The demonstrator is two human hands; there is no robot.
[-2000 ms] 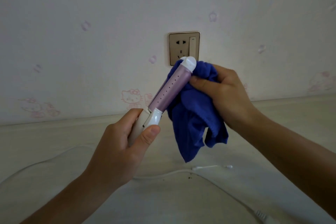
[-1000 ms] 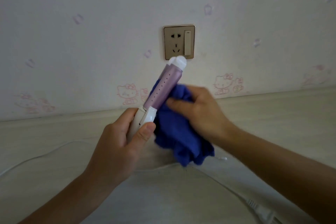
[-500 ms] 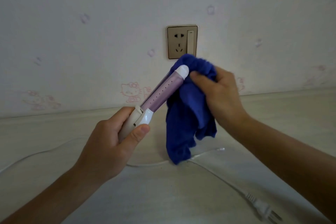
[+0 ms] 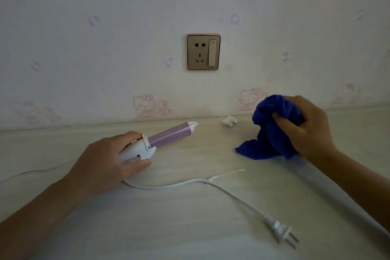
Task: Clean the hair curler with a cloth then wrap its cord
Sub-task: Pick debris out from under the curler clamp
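The left hand (image 4: 109, 162) holds the hair curler (image 4: 168, 136) by its white handle, fingers curled over the top and thumb pressed along the near side, with the purple barrel pointing up and right towards the wall, low over the pale surface (image 4: 190, 217); whether the tip touches down I cannot tell. Well apart to the right, the right hand (image 4: 306, 126) has its fingers bunched tight on the blue cloth (image 4: 270, 133), whose lower corner rests on the surface. The white cord (image 4: 211, 183) runs out from under the left hand and lies loose across the surface to the plug (image 4: 278, 229) at the near right, not wrapped at all. The curler looks like light, rigid plastic, so the handle grip seems the sound one; the smooth barrel would likely slip in the fingers. The cloth is soft and limp and needs no care. The cord looks thin and floppy with a little spring, so it is probably best pinched close to the handle and wound from there, leaving the stiff plug until last
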